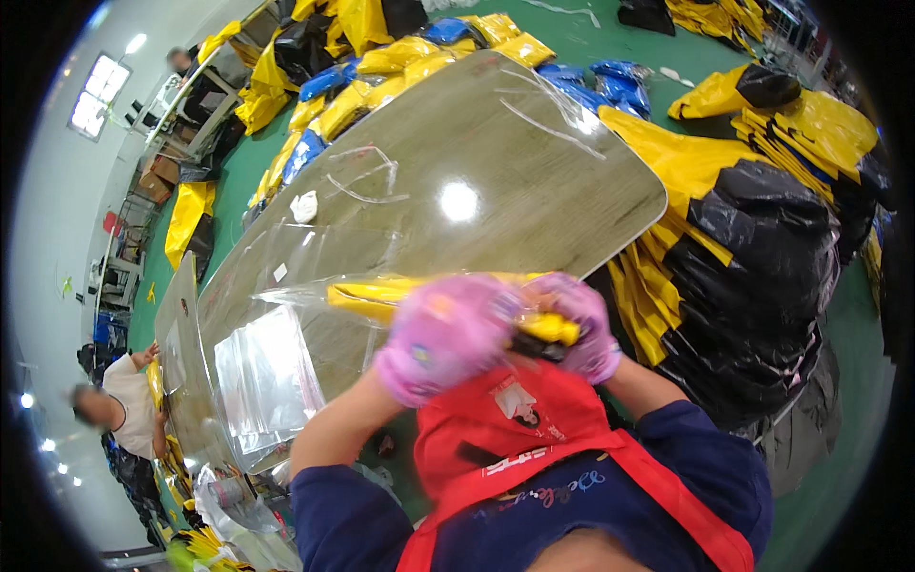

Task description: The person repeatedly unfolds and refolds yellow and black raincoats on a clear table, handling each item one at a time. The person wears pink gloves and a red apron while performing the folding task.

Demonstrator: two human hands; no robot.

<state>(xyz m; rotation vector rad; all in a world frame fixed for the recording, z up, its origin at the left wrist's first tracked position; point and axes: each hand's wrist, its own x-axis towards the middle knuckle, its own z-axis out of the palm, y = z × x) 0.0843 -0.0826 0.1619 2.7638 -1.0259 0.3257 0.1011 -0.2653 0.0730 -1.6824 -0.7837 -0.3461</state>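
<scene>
Red apron [515, 405] lies closest, over a navy shirt [701, 458]; just past it, at the bench's [534, 219] near edge, the gloved right hand [583, 329] curls its grip around a folded yellow-and-black piece [555, 328]; the left hand [450, 334], blurred, overlaps a flat yellow strip [360, 300], and I cannot tell whether its grip pinches; clear plastic bags [267, 372] lie by the bench's near left corner; yellow and blue packets [381, 86] heap beyond its far edge.
</scene>
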